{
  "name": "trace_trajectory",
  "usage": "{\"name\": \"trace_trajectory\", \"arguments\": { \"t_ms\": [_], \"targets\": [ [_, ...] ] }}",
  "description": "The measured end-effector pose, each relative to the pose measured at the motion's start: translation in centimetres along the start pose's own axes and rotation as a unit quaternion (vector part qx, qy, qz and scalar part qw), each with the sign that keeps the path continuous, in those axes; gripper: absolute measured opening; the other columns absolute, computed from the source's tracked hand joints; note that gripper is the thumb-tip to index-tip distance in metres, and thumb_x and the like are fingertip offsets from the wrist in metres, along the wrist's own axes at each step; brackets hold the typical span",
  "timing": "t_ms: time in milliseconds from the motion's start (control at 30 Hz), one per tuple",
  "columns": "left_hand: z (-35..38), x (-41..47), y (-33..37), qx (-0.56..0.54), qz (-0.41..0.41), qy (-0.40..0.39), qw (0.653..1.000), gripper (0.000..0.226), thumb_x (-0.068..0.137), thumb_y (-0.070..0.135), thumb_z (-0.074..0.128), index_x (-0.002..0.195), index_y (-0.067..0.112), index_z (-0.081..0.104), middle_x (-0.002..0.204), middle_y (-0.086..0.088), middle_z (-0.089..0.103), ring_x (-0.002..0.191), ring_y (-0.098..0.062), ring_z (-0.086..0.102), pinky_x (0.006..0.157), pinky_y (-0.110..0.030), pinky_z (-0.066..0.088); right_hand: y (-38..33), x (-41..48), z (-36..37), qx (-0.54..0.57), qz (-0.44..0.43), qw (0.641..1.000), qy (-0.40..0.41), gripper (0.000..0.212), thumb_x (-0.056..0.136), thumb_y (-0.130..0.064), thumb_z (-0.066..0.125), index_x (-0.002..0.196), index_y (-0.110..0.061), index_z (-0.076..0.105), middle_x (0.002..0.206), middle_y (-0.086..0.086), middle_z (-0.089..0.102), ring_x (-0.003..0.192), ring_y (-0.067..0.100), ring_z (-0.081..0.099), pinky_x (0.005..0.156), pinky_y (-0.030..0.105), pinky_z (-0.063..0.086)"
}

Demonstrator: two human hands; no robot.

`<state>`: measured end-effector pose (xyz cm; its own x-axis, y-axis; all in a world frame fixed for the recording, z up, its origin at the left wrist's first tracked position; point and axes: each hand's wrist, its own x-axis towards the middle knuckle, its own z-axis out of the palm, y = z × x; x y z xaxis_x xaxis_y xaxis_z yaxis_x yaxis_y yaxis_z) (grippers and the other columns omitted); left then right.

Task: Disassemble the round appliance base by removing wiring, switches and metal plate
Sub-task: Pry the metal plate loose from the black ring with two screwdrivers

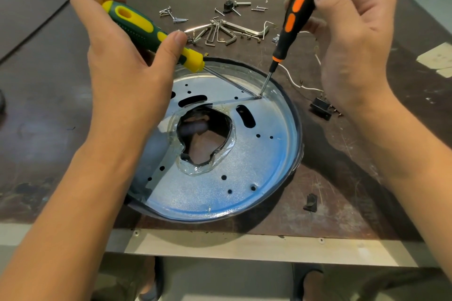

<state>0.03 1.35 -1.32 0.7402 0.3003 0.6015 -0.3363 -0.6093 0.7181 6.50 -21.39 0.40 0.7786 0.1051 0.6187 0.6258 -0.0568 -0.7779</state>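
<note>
Round base (pixel 295 117) sits on table (pixel 354 203) near its front edge, metal plate (pixel 220 193) inside it. Left hand (pixel 129 76) holds larger screwdriver (pixel 146 32), right hand (pixel 349 39) holds slimmer screwdriver (pixel 293 17); both tips meet at plate's far right edge. Hex keys (pixel 220 32) and screws (pixel 171 14) behind base; wire (pixel 291 79) and switch (pixel 320 107) to its right.

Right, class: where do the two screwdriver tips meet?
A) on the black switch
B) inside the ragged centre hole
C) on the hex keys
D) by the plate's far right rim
D: the green screwdriver and the orange screwdriver both touch the metal plate beside its far rim.
</note>
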Motion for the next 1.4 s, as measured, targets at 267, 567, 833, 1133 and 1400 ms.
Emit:
{"name": "trace_trajectory", "arguments": {
  "t_ms": [267, 567, 833, 1133, 1400],
  "targets": [
    [0.03, 0.04, -0.1, 0.006, -0.002, 0.001, 1.0, 0.049, 0.09, 0.031, 0.07, 0.116, 0.018, 0.029, 0.088, 0.017, 0.039, 0.08, 0.019, 0.048, 0.074, -0.004, 0.038, -0.04, -0.02, 0.12, -0.037, -0.042, 0.998, -0.033, 0.029, 0.1, 0.002, 0.055, 0.129, -0.002, 0.056, 0.112, 0.013, 0.065, 0.098, 0.028, 0.066, 0.086, 0.04, 0.057],
    [0.02, 0.09, -0.16, 0.01, -0.002, 0.004, 1.0, 0.05, 0.091, 0.033, 0.069, 0.116, 0.018, 0.029, 0.089, 0.017, 0.038, 0.08, 0.019, 0.047, 0.074, -0.003, 0.037, -0.09, 0.25, 0.08, -0.06, -0.063, 0.996, -0.024, 0.026, 0.1, -0.005, 0.062, 0.125, -0.006, 0.059, 0.105, 0.008, 0.065, 0.089, 0.03, 0.066, 0.081, 0.048, 0.058],
    [0.07, 0.08, -0.13, 0.01, 0.003, 0.007, 1.0, 0.048, 0.091, 0.03, 0.069, 0.115, 0.016, 0.03, 0.087, 0.017, 0.037, 0.08, 0.021, 0.047, 0.073, -0.001, 0.035, -0.29, 0.1, 0.25, -0.049, -0.058, 0.997, -0.013, 0.021, 0.102, -0.007, 0.061, 0.122, -0.006, 0.059, 0.1, 0.001, 0.064, 0.087, 0.005, 0.061, 0.076, 0.029, 0.053],
    [0.06, 0.06, -0.15, 0.007, 0.001, 0.004, 1.0, 0.049, 0.091, 0.031, 0.069, 0.115, 0.017, 0.029, 0.089, 0.016, 0.038, 0.081, 0.022, 0.047, 0.074, -0.001, 0.037, 0.04, 0.06, 0.12, -0.024, -0.05, 0.998, -0.015, 0.021, 0.103, -0.001, 0.052, 0.124, -0.005, 0.055, 0.106, 0.014, 0.062, 0.093, 0.029, 0.061, 0.085, 0.043, 0.055],
    [0.01, -0.05, -0.11, 0.009, 0.002, 0.002, 1.0, 0.048, 0.091, 0.029, 0.069, 0.115, 0.016, 0.03, 0.088, 0.017, 0.038, 0.081, 0.021, 0.047, 0.075, -0.001, 0.036, 0.24, 0.13, -0.08, -0.015, -0.048, 0.998, -0.043, 0.028, 0.104, 0.002, 0.048, 0.131, 0.002, 0.05, 0.114, 0.016, 0.062, 0.096, 0.033, 0.07, 0.087, 0.039, 0.057]
  ]
}}
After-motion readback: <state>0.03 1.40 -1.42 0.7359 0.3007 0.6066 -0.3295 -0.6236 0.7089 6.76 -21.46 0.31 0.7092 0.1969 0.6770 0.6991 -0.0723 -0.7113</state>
